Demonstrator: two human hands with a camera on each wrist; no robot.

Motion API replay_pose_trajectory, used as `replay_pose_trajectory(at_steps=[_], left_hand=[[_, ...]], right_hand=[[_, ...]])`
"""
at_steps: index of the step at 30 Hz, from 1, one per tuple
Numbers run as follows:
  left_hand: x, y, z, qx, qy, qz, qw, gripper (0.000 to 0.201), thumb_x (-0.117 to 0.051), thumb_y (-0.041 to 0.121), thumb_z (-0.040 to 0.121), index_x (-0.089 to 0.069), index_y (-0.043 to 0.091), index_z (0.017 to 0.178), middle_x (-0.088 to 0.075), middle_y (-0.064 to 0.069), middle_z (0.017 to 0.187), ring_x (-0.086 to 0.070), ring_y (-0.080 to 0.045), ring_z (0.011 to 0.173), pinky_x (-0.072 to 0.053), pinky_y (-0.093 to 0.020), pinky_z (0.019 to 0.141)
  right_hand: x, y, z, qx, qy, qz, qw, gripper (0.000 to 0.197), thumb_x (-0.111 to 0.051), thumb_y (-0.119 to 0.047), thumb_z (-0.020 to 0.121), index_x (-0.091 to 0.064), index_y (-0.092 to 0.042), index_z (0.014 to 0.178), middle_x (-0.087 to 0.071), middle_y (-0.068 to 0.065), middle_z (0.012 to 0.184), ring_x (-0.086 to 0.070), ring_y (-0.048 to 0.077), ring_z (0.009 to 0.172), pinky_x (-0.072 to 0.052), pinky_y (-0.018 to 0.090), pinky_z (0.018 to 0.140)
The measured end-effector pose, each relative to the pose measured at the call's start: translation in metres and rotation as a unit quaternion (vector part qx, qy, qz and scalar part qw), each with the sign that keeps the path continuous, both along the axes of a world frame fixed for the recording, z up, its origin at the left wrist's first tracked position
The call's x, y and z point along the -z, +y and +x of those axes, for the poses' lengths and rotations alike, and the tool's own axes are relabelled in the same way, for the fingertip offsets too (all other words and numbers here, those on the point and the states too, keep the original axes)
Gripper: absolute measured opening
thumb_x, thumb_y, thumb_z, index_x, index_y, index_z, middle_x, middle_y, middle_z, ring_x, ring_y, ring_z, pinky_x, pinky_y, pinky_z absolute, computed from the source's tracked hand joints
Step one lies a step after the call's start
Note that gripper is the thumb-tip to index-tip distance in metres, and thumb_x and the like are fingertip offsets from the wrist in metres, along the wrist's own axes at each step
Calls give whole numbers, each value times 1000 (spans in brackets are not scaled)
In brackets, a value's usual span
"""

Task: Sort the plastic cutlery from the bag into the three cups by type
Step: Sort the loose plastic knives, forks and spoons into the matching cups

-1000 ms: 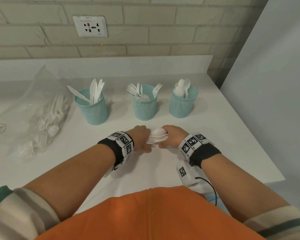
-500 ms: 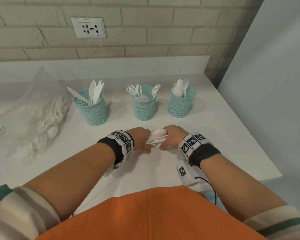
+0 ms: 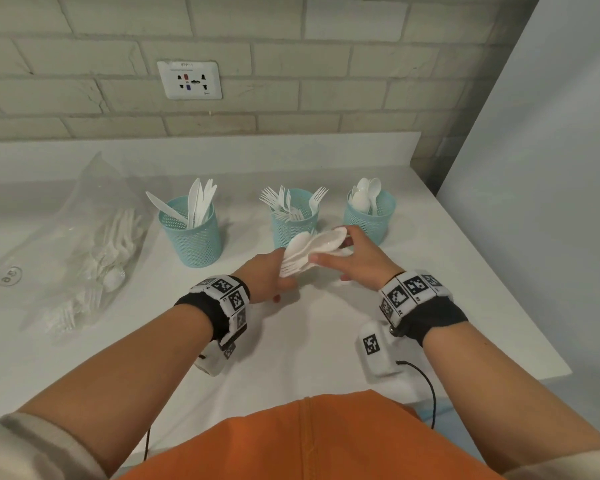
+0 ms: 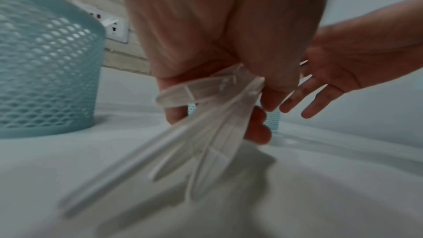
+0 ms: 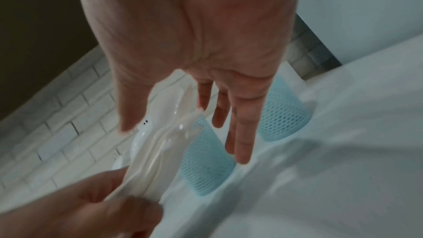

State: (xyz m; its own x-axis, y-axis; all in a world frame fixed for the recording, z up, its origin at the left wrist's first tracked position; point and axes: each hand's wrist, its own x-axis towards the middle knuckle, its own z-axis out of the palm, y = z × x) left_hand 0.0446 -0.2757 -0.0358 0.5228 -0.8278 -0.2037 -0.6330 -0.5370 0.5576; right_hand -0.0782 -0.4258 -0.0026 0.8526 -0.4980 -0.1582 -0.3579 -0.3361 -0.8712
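Several plastic spoons (image 3: 312, 247) form a bundle gripped at the handles by the left hand (image 3: 267, 277), bowls slanting toward the spoon cup (image 3: 369, 216); the nearer right hand (image 3: 359, 261) touches the bowls, fingers straight.

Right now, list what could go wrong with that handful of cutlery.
1. The left hand grips several spoons by splayed handles; one could slip out onto the counter.
2. The right hand only touches them with straight fingers, so it gives little support.
3. The fork cup sits just behind; a careless reach might tip it.
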Motion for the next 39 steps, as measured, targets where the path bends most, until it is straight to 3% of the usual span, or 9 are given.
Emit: replay_pose_trajectory(at_steps=[4,7,10,16,23,28,31,34,39], left_hand=[[-4,5,-6,-19,80,-105,991,52,-69,32,83,-40,21,125,-60,5,88,-61,-12,53,-55,-25,55],[-4,2,-13,-34,140,-167,975,60,-75,28,79,-40,22,127,-56,7,88,-60,-7,55,-55,-24,53],[-1,2,-12,-39,160,-204,965,68,-80,29,74,-37,23,128,-55,6,79,-56,-7,58,-52,-23,54],[4,12,-10,-59,169,-234,956,60,-85,28,66,-43,24,109,-51,7,73,-48,-3,62,-42,-15,61],[8,21,-6,-125,156,-269,942,45,-77,43,73,-55,17,101,-67,1,75,-65,-15,61,-57,-39,69],[-1,28,-9,-149,153,-322,922,36,-73,15,81,-50,17,108,-64,0,84,-61,-12,59,-52,-17,58],[-4,31,-8,-182,190,-369,891,40,-64,-5,83,-49,9,117,-60,7,93,-62,0,72,-48,-7,61],[-7,36,-2,-172,186,-394,884,41,-64,2,86,-49,25,117,-55,23,103,-54,26,86,-43,0,72],[3,41,6,-152,173,-319,919,33,-65,3,85,-55,11,116,-56,18,86,-55,16,71,-40,2,63]], right_hand=[[-14,25,15,9,-46,82,996,46,-42,-51,94,-37,-18,125,-52,-8,108,-55,17,111,-54,47,88],[-21,39,27,39,-104,79,991,45,-31,-50,98,-40,-16,127,-56,-10,98,-58,8,93,-52,31,83],[-24,44,35,52,-145,67,986,54,-21,-55,98,-49,-18,125,-60,-3,116,-55,11,110,-41,30,97],[-31,51,38,42,-185,52,980,28,-34,-34,101,-49,-19,119,-56,-13,95,-54,4,87,-39,2,68],[-34,66,47,-63,-178,-26,982,30,-37,-29,102,-60,-22,118,-58,-5,122,-51,-5,102,-35,-4,80],[-33,78,49,-117,-133,-73,981,41,-55,-19,94,-49,-28,133,-47,-3,136,-43,4,121,-32,21,104],[-38,87,46,-138,-167,-75,973,63,-63,-13,88,-36,-29,142,-39,-10,146,-34,-2,127,-27,19,107],[-37,94,50,-121,-200,-34,972,67,-63,-15,88,-30,-30,144,-40,-10,142,-38,6,132,-33,32,112],[-21,96,52,-124,-138,-7,983,54,-53,-14,94,-34,-25,143,-45,0,141,-50,14,123,-44,34,105]])
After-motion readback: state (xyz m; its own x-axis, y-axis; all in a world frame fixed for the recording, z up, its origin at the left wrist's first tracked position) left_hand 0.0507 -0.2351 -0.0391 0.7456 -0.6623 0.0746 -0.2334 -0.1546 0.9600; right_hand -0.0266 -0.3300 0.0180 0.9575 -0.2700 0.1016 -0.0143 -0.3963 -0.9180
